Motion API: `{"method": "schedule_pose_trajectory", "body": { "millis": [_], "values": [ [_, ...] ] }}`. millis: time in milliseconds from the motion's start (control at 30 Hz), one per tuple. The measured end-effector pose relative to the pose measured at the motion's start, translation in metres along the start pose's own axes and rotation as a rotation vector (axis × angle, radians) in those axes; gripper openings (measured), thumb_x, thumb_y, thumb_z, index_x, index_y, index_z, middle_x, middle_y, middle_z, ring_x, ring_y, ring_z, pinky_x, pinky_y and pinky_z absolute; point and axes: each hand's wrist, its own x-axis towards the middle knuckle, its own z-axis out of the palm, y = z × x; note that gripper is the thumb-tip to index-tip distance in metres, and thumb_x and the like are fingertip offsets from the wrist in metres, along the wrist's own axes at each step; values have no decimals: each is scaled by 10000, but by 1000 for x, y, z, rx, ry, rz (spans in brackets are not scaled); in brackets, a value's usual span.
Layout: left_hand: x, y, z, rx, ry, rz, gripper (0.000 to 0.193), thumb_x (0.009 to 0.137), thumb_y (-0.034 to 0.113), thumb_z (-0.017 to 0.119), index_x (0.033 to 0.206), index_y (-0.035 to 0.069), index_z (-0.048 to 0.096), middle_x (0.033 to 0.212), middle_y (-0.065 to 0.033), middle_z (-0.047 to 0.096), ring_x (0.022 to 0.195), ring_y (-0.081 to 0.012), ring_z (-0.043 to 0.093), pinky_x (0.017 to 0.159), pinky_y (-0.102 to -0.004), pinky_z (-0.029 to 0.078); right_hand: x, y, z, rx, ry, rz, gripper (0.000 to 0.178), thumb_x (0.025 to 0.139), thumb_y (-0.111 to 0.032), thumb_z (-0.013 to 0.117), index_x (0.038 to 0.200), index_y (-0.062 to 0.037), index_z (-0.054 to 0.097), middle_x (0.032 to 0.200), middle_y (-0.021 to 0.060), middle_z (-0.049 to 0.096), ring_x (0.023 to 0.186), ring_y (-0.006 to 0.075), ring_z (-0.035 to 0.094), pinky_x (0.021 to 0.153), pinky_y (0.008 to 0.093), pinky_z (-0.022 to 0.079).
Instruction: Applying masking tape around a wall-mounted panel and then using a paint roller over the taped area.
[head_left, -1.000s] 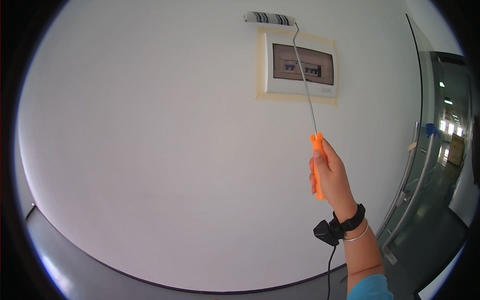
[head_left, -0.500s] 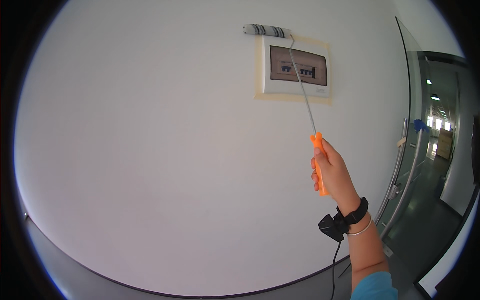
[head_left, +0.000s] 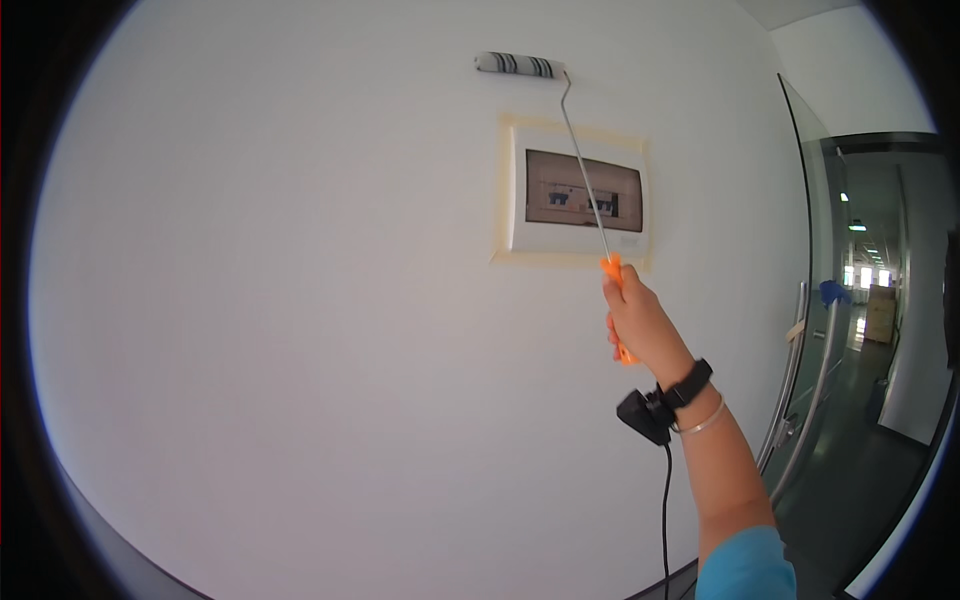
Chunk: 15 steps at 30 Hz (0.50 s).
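My right hand is closed round the orange handle of a paint roller. The long metal rod of the paint roller rises up and to the left, passing in front of an electrical panel. Its striped sleeve lies level against the white wall, a little above that panel. The electrical panel has a white frame and a tinted window with switches behind it. Masking tape borders it on the wall. My left hand does not show.
On the right stands a glass door with long metal handles; a blue item hangs on one. Beyond it runs a corridor with a cardboard box. A black cable hangs from the black device at my right wrist.
The roller sleeve has moved up the wall, from the panel's top tape edge to above it. The view has tilted upward, so panel and door sit lower in the picture.
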Motion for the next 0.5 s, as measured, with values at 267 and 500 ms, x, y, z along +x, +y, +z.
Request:
{"method": "schedule_pose_trajectory", "body": {
  "millis": [267, 500],
  "values": [
    [62, 4, -3, -24, 108, -45, 237, 931, 221, 529, 959, 25, 659, 943, -244, 667, 917, -446, 610, 799, -505, 491, 107, -17, 4, -37, 87, -142, 384, 1039, -333, 388, 1072, 47, 435, 625, 102, 530, 445, 191, 539, 377, 345, 482],
    [73, 22, -13, -88, 143, -164, 249, 923, 223, 532, 970, 17, 664, 961, -251, 668, 941, -442, 613, 817, -501, 491, 186, -46, 0, -7, 119, -220, 406, 1032, -327, 376, 1112, 68, 421, 697, 151, 576, 491, 210, 580, 404, 362, 500]
  ]
}}
